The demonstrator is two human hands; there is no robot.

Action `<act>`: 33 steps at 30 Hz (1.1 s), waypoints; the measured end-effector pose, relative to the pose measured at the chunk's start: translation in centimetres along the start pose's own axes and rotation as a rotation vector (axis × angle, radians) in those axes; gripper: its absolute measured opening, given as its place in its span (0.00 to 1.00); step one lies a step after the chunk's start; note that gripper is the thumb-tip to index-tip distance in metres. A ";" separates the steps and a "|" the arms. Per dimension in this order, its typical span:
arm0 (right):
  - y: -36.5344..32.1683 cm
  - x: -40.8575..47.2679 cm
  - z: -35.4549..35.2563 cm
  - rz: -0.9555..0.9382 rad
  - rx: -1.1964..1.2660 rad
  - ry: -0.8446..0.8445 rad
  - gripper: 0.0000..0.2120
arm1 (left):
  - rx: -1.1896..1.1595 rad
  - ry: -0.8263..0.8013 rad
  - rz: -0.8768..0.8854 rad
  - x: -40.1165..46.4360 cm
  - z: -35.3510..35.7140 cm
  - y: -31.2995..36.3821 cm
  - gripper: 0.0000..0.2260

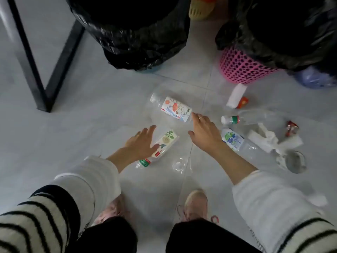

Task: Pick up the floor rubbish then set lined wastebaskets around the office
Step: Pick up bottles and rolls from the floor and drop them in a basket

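Rubbish lies scattered on the grey tiled floor. A clear bottle with a flowered label (175,108) lies ahead; my right hand (204,132) hovers open, fingertips at its right end. My left hand (141,143) is open over a second bottle with a leaf label and green cap band (164,145). More bottles lie to the right: one with a blue-green label (233,139) and one with a red-green neck band (237,119). Crumpled tissue (268,137), a white carton (236,95) and a red wrapper (291,127) lie nearby. Two wastebaskets lined with black bags stand behind, one large (131,33), one pink mesh (242,68).
A black metal table leg frame (36,70) stands at the left. A yellow basket (202,10) and a blue basket (313,79) stand at the back. A clear cup (295,161) and a small clear lid (179,164) lie on the floor. My pink shoes (195,203) are below.
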State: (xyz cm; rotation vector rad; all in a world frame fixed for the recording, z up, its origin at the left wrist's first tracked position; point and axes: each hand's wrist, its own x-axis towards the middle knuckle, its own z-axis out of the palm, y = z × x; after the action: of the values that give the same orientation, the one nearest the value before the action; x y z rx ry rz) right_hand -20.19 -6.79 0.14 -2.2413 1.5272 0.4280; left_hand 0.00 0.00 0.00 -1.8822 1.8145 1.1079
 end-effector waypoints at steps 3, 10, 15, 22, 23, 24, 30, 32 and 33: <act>0.9 4.5 3.6 0.005 0.014 0.015 0.40 | 0.006 -0.084 0.020 4.1 3.9 -0.9 0.48; 1.8 10.4 6.3 -0.006 0.092 -0.028 0.43 | 0.091 -0.069 0.109 8.9 4.4 -3.5 0.45; 2.3 10.4 5.1 0.101 0.257 0.004 0.34 | 0.029 -0.150 0.049 9.3 0.8 -4.6 0.41; 5.0 6.8 0.5 0.331 0.735 0.240 0.29 | -0.457 -0.242 0.094 8.7 -7.5 -3.1 0.28; 5.4 6.0 -0.3 0.382 0.905 0.287 0.31 | -0.575 -0.224 0.137 8.1 -8.9 -2.4 0.27; 5.5 5.2 -1.0 0.441 1.108 0.346 0.32 | -0.668 -0.197 0.182 7.3 -10.1 -1.7 0.27; 4.0 2.4 -6.6 0.362 1.652 0.723 0.23 | -1.081 -0.029 0.306 3.0 -16.4 2.7 0.22; 2.6 2.4 -9.2 0.261 1.719 0.767 0.19 | -1.234 0.022 0.314 1.6 -18.4 4.0 0.18; 1.7 2.5 -10.5 0.223 1.744 0.766 0.17 | -1.306 0.029 0.325 1.2 -19.3 4.2 0.18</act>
State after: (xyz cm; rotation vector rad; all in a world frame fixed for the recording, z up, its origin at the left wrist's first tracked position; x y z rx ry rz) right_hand -20.53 -14.42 7.98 -0.7479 1.3633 -1.3473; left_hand 2.02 -14.72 13.05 -2.1035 1.4810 2.8597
